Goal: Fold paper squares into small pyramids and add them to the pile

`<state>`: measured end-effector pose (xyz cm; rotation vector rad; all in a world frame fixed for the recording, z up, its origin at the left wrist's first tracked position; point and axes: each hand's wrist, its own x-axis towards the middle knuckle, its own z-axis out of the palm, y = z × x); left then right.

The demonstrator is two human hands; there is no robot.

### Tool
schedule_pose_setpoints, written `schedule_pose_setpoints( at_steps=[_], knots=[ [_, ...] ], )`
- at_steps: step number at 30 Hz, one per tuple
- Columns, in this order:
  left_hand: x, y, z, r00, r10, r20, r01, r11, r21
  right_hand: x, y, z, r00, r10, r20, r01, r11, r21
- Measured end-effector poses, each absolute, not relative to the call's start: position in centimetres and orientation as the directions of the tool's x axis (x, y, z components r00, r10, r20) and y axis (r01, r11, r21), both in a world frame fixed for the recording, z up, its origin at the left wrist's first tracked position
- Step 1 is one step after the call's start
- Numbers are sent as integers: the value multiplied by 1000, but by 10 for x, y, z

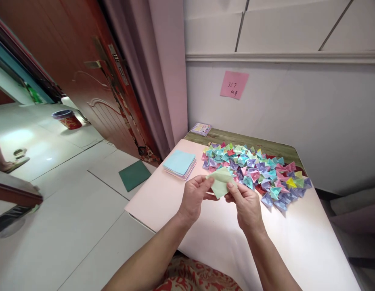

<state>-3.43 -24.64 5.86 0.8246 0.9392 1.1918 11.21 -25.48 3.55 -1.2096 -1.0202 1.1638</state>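
Observation:
A pale green sheet of folding paper (221,182), partly folded, is held above the table between both hands. My left hand (195,196) pinches its left edge, thumb on top. On the other side, my right hand (245,202) grips the lower right edge with the thumb pressed on the paper. Just beyond the hands lies a heap of folded paper pieces (261,166) in purple, teal, pink, green and yellow. A stack of square paper (179,162), light blue on top, sits to the left of the heap.
The pink-covered table (153,198) stands against the wall. A small pack of cards (201,129) lies at its back left corner. On the floor are a green square mat (134,176) and a red bin (68,119). A brown door (84,72) stands at the left; another person's foot (11,165) shows at far left.

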Motion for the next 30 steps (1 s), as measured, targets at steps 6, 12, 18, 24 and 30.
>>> schedule_pose_setpoints(
  at_steps=[6, 12, 18, 24, 30],
  knots=[
    [-31, -248, 53, 182, 959, -215, -359, 269, 894, 117, -260, 35, 115, 992, 53, -18, 55, -998],
    [-26, -248, 60, 215, 955, -206, -335, 270, 903, 126, -258, 40, 196, 923, 331, 155, 304, -940],
    [-22, -252, 64, 248, 945, -214, -301, 285, 910, 125, -261, 42, 271, 791, 549, 336, 457, -824],
    [-22, -254, 71, 262, 946, -189, -281, 262, 923, 126, -269, 52, 203, 644, 738, 540, 555, -633],
    [-21, -258, 77, 247, 949, -194, -298, 265, 917, 129, -276, 53, 31, 581, 813, 615, 631, -474]
  ],
)
